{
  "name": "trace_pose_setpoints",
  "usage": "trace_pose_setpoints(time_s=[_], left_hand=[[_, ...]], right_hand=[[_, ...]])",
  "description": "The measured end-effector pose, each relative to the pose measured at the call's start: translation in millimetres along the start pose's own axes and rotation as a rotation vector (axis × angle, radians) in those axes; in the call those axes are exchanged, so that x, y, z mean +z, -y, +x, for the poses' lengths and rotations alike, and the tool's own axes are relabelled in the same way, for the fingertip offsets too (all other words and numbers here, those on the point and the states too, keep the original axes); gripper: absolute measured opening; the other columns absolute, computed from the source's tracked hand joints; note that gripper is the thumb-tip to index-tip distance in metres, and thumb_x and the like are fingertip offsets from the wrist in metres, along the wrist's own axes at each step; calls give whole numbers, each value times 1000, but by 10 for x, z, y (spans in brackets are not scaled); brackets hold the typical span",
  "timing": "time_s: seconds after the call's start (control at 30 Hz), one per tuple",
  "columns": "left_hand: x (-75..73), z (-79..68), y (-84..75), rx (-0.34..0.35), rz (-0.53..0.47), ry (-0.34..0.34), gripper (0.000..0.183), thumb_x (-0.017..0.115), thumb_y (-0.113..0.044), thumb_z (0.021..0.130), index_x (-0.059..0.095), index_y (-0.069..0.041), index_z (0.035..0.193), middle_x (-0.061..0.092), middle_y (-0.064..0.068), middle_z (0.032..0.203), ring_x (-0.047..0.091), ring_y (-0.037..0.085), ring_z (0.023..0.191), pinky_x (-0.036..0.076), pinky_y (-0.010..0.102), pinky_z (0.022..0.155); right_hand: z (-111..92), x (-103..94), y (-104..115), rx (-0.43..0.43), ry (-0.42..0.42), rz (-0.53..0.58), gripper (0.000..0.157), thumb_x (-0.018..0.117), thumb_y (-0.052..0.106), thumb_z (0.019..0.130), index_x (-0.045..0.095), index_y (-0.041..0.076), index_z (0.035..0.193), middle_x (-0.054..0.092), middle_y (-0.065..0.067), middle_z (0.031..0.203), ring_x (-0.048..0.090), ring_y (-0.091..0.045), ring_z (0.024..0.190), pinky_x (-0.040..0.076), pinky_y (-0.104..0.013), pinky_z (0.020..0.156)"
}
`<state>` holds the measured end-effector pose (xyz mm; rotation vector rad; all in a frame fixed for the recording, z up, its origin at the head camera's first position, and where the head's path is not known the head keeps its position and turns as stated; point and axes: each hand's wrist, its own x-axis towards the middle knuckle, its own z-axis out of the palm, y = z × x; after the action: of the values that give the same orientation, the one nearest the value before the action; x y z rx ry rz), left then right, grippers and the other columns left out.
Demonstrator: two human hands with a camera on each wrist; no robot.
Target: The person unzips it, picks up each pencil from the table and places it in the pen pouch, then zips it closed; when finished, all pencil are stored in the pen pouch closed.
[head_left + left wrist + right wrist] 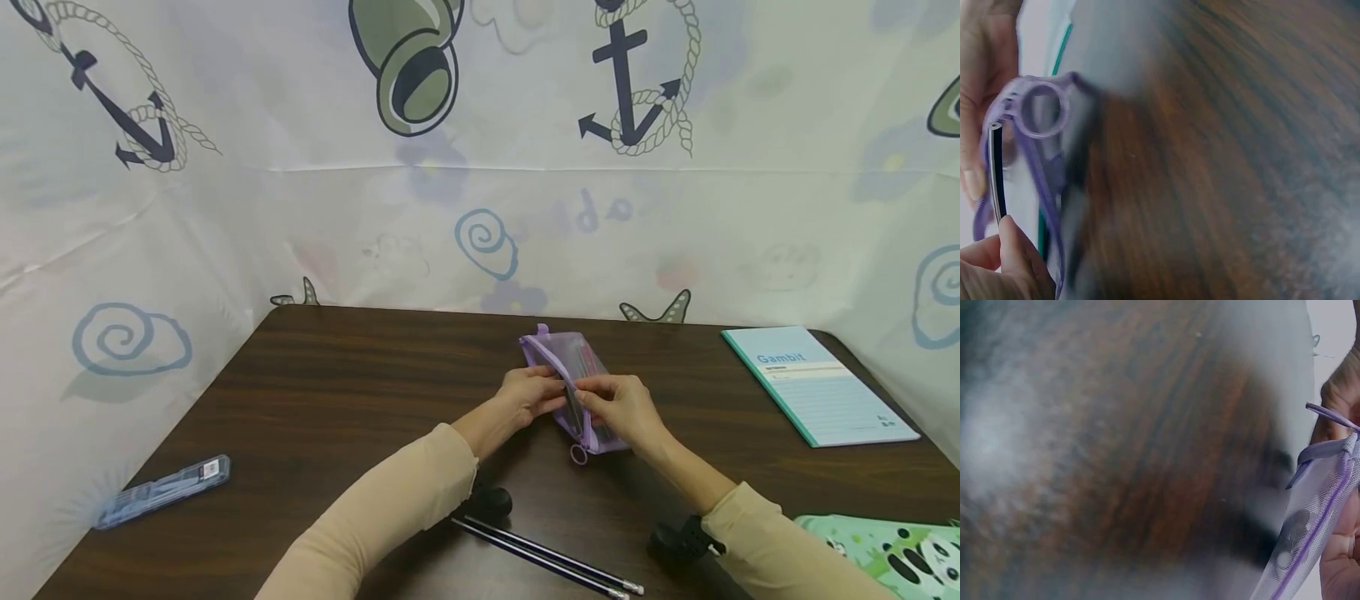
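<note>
A purple-trimmed mesh pencil pouch (588, 354) lies near the table's middle, its zip side open toward my left hand. My left hand (525, 396) pinches a dark striped pencil (999, 175) between thumb and finger at the pouch's mouth. My right hand (618, 408) grips the pouch's zip edge between thumb and fingers. A purple ring (578, 454) hangs at the zip's near end. Through the mesh, reddish and dark contents show faintly. In the right wrist view, the pouch (1316, 531) partly covers a hand.
Two dark striped pencils (547, 557) lie on the dark wood table (360, 375) in front. A blue transparent case (165, 492) sits at the left. To the right are a Gambit notebook (821, 387) and a green panda case (885, 546). Patterned cloth hangs behind.
</note>
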<state>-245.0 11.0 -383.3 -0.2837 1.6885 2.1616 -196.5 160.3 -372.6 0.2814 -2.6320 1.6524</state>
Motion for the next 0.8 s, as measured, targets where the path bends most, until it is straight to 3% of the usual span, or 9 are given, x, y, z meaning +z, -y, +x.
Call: trace_pose_setpoints(time_s=[0.2, 0.37, 0.8], left_hand=[[55, 8, 31, 25, 4, -31, 44, 57, 13, 85, 51, 6, 128, 58, 22, 124, 67, 22, 89, 57, 31, 81], [68, 18, 121, 43, 5, -25, 45, 56, 13, 85, 50, 8, 129, 57, 24, 125, 66, 23, 94, 56, 33, 82], [57, -27, 154, 75, 99, -16, 46, 60, 13, 82, 52, 8, 127, 63, 23, 116, 67, 24, 92, 58, 30, 76]], right_hand=[[2, -4, -17, -13, 1, -10, 23, 61, 4, 90, 65, -11, 107, 68, -23, 96, 61, -9, 63, 58, -28, 57], [-9, 1, 9, -11, 11, -1, 23, 61, 4, 90, 65, -10, 107, 68, -23, 98, 61, -10, 64, 56, -24, 56], [4, 21, 15, 11, -1, -17, 22, 60, 4, 90, 66, -7, 109, 68, -22, 100, 61, -9, 64, 56, -23, 56]])
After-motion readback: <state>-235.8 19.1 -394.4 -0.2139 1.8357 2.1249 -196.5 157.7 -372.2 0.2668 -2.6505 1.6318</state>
